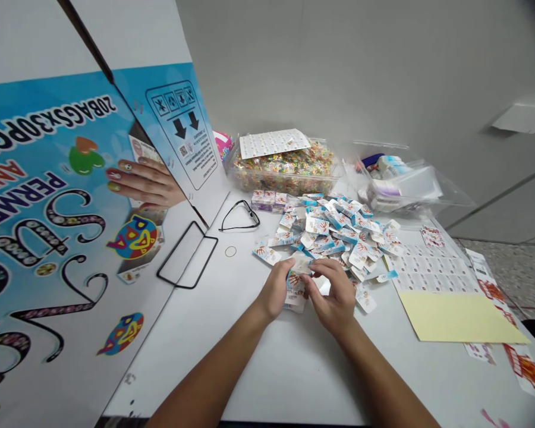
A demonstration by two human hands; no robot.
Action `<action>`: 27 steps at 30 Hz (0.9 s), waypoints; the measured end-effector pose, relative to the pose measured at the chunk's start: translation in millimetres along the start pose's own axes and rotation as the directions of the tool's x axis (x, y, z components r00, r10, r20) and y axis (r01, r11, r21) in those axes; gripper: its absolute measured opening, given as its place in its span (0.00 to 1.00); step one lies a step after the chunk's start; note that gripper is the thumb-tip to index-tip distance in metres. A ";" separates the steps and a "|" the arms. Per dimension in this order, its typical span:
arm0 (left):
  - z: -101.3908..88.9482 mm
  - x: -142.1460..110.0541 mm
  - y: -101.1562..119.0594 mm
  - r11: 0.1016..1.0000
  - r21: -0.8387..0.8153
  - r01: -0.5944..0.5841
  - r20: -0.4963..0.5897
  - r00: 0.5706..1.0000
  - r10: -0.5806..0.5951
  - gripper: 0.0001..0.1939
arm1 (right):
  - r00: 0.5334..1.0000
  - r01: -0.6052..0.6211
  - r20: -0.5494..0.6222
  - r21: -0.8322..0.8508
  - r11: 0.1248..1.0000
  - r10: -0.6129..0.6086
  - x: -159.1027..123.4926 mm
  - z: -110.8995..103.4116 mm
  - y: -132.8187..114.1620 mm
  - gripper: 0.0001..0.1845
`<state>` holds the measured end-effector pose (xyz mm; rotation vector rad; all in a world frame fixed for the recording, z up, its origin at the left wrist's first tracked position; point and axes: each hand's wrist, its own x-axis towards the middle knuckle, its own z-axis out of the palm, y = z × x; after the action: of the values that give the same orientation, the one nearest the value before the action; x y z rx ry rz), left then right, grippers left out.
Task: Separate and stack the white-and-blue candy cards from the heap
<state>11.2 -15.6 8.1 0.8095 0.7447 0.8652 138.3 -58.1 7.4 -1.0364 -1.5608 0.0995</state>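
Note:
A small white and blue printed carton (300, 263) is held up between my two hands over the table. My left hand (276, 289) grips its left side, thumb along the edge. On the other side, my right hand (333, 292) pinches the carton's right end with thumb and fingers. Just below them lies another small printed carton (295, 300), partly covered. Beyond my hands spreads a loose heap of similar cartons (334, 226), blue and white with a red hand picture. The fingertips of my right hand partly hide what they pinch.
A large printed box (40, 249) stands at left. Black-framed glasses (241, 217), a black wire frame (187, 255) and a rubber band (230, 251) lie nearby. Behind are a clear tub of colourful packets (285, 178) and a plastic tray (401, 190). Sticker sheets (437, 267) lie at right.

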 end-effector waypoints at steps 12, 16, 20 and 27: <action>1.4 -8.2 7.3 0.427 0.790 -0.440 0.256 0.870 0.423 0.12 | 0.758 -0.602 0.388 0.108 0.791 0.524 11.4 -13.4 19.8 0.09; 1.9 -7.2 4.7 0.381 0.799 -0.466 0.270 0.843 0.465 0.08 | 0.756 -0.604 0.369 0.076 0.793 0.540 11.3 -13.9 20.7 0.09; -0.5 -7.4 6.7 0.541 0.723 -0.429 0.196 0.879 0.435 0.07 | 0.839 -0.512 0.241 0.048 0.858 0.488 12.7 -13.3 15.1 0.09; -11.3 0.4 11.7 0.966 0.243 -0.088 0.242 0.970 0.027 0.16 | 0.756 -0.651 0.274 0.410 0.639 0.595 5.7 -5.1 18.7 0.09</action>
<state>-2.1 -7.2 12.3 1.1459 0.6282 0.7168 153.4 -45.6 2.3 -1.1269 -1.1060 1.0105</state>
